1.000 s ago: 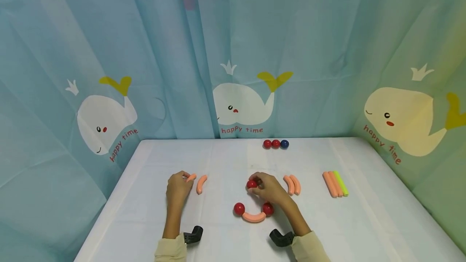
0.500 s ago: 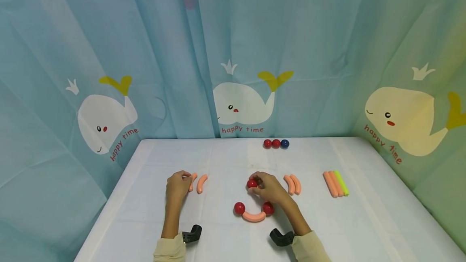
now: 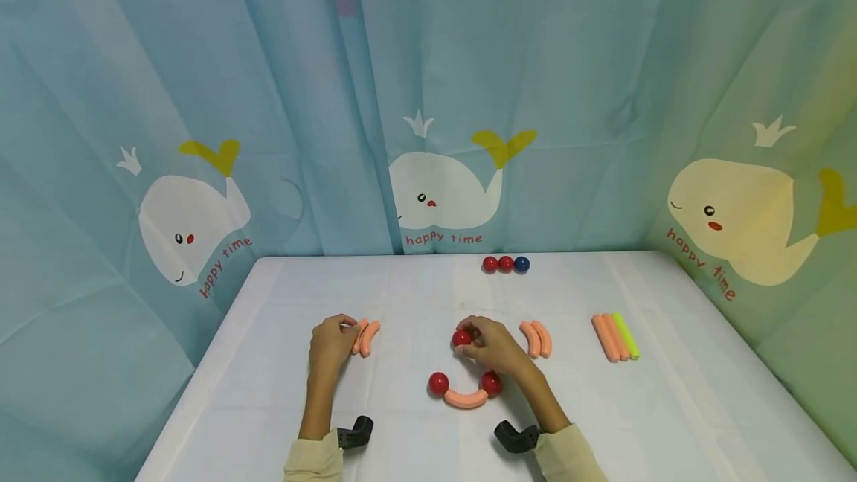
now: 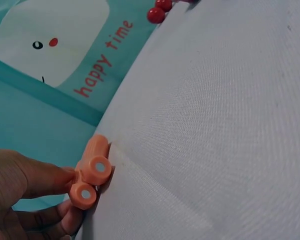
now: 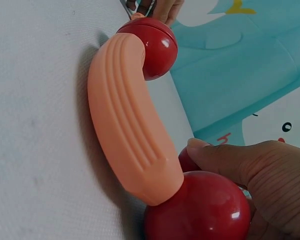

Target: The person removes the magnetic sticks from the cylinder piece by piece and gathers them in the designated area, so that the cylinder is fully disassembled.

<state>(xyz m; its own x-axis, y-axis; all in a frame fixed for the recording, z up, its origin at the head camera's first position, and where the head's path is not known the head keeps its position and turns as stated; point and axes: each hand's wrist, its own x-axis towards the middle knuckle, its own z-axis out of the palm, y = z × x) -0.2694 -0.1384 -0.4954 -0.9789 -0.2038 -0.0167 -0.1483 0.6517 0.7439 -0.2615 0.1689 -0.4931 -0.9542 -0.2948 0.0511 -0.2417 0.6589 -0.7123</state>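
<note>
the left hand (image 3: 329, 344) is pinching a curved orange stick (image 4: 83, 194) between thumb and fingers, with its twin stick (image 3: 370, 339) lying close beside it; the right hand (image 3: 497, 348) is gripping a red ball (image 3: 460, 338); nearer the person than that hand, a bent stick (image 3: 466, 399) is touching a ball (image 3: 438, 384) at each end; two curved sticks (image 3: 533, 339) are lying to its right.

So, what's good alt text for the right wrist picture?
A curved orange piece links two red balls on a white tabletop. Behind the nearer ball, the right hand holds another red ball, mostly hidden; the left hand shows at top.
</note>
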